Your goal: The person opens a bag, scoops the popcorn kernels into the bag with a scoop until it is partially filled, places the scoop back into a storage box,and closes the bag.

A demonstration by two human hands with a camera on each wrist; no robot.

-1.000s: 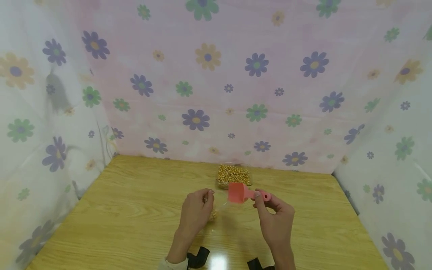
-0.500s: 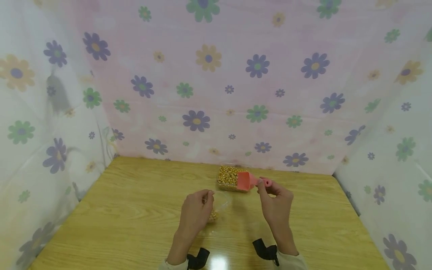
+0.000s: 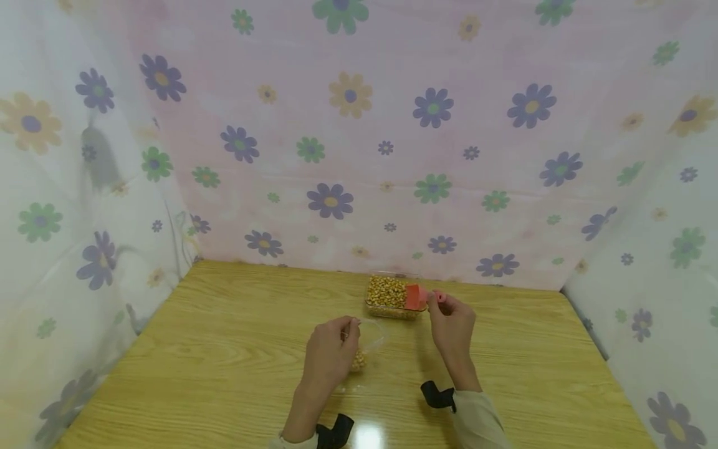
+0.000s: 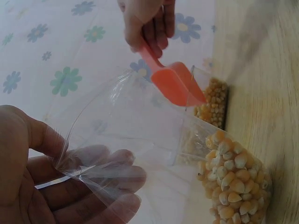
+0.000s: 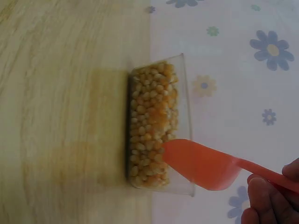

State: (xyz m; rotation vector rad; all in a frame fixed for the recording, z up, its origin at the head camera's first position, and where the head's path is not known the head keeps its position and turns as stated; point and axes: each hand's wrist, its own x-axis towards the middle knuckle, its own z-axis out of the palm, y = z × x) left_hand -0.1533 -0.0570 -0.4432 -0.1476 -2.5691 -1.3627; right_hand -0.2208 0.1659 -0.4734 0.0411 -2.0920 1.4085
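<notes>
My right hand grips the handle of a pink-red plastic scoop. The scoop's lip overlaps the corn kernels at the right end of a clear rectangular container. In the right wrist view, corn kernels fill much of that container. My left hand pinches the rim of a clear plastic bag between thumb and fingers, and the bag's mouth gapes towards the scoop. Pale corn kernels lie in the bag's bottom, on the table. The scoop's bowl looks free of kernels in the left wrist view.
The wood-grain table carries the container near its back edge, close to a flower-patterned curtain. Similar cloth walls stand at left and right. Each wrist wears a black mount.
My right hand has carried the scoop forward, from near the bag's mouth to the container of kernels. The left hand has kept its hold on the bag and barely moved.
</notes>
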